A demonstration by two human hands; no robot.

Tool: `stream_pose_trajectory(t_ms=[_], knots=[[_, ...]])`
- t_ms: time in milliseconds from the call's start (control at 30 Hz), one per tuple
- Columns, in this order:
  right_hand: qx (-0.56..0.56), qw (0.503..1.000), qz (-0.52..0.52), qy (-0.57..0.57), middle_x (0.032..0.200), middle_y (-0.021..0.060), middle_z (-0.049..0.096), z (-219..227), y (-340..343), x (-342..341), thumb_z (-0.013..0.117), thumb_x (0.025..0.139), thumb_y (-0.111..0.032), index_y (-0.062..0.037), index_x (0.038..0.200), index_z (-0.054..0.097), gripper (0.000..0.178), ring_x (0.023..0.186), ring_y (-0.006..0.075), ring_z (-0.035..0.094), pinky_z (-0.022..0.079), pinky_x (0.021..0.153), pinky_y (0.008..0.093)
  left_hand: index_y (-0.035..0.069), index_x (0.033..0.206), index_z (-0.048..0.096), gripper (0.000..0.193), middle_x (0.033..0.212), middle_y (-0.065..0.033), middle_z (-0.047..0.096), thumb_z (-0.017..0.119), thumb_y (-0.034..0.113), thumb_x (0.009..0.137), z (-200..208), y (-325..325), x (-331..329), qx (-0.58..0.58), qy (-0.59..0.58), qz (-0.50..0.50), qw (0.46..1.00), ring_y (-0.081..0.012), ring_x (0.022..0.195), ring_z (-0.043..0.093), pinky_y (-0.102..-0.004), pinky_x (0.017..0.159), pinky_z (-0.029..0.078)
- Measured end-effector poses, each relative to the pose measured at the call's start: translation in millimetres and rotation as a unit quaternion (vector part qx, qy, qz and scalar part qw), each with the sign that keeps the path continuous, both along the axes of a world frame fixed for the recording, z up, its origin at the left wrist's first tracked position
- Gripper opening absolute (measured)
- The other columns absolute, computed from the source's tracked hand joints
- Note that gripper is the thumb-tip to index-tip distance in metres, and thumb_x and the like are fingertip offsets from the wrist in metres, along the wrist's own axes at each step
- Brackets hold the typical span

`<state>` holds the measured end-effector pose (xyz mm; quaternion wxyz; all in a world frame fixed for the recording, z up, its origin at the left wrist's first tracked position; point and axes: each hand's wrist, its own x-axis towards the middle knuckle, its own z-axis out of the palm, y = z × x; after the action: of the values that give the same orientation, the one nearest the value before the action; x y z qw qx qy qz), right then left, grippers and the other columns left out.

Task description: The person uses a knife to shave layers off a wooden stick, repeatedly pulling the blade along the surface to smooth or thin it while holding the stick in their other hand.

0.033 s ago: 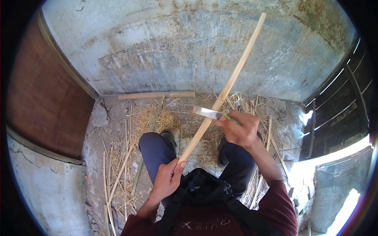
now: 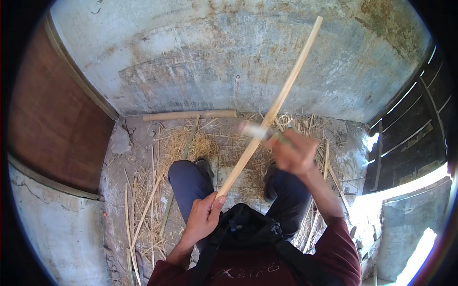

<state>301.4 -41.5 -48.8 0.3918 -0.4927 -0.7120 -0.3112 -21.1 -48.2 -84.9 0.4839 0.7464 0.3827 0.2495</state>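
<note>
A long pale wooden or bamboo pole (image 2: 285, 91) slants from my lap up toward the far wall, its far end raised to the right. My left hand (image 2: 204, 217) is closed around the near end of it, thumb on top. In my closed right hand (image 2: 296, 151) is a knife (image 2: 256, 131) with a green handle. Its blade crosses the pole near the middle, above my knees, and is smeared by motion. Whether the edge touches the wood I cannot tell.
Straw-like shavings (image 2: 183, 145) cover the floor around my shoes. Several thin strips (image 2: 153, 200) lie at the left, others at the right. A thick pole (image 2: 191, 115) lies along the base of the concrete wall (image 2: 191, 62). A brown door (image 2: 62, 114) stands left, dark slatted boards (image 2: 410, 128) right.
My right hand has shifted slightly right with the knife, drawing the blade across the pole; both are now blurred. The left hand and the pole stay in place.
</note>
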Motion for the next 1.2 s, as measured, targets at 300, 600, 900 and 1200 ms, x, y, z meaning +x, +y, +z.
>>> stream_pose_trajectory(t_ms=[300,600,900,1200], knots=[[0.063,0.925,-0.013,0.374,0.078,0.0050,0.067,-4,5,64,0.075,0.103,-0.009,-0.0017,0.091,0.063,0.019,0.076,0.0078,0.061,0.050,0.067,0.0265,-0.002,0.095,0.062,0.031,0.060,-0.0127,0.046,0.057,0.022,0.115,-10,-10,-3,-0.015,-0.020,-0.007,1.000,-0.0231,0.049,0.046,-0.0393,0.052,0.036],[-0.163,0.739,0.166,0.632,0.075,-0.0074,0.057,14,-13,9,0.073,0.105,-0.023,-0.0076,0.139,0.057,0.040,0.063,0.0010,0.042,0.027,0.056,0.0211,-0.003,0.098,0.062,0.030,0.063,-0.0132,0.050,0.057,0.022,0.114,-12,-7,-2,-0.020,-0.025,-0.005,0.999,-0.0225,0.052,0.044,-0.0389,0.053,0.037],[-0.127,0.794,0.175,0.569,0.076,-0.0036,0.064,-10,16,-5,0.084,0.095,-0.010,-0.0010,0.104,0.078,0.014,0.069,0.0057,0.052,0.041,0.063,0.0269,-0.003,0.100,0.063,0.030,0.066,-0.0150,0.056,0.058,0.023,0.114,-5,-10,6,-0.014,-0.004,0.001,1.000,-0.0234,0.053,0.050,-0.0395,0.054,0.042],[-0.081,0.925,0.044,0.369,0.071,0.0077,0.059,-4,15,-12,0.080,0.096,-0.008,0.0013,0.084,0.066,0.021,0.064,0.0162,0.050,0.040,0.060,0.0343,-0.003,0.098,0.063,0.034,0.063,-0.0125,0.049,0.058,0.026,0.115,-23,-2,0,-0.029,-0.013,-0.016,0.999,-0.0191,0.054,0.043,-0.0389,0.054,0.038]])
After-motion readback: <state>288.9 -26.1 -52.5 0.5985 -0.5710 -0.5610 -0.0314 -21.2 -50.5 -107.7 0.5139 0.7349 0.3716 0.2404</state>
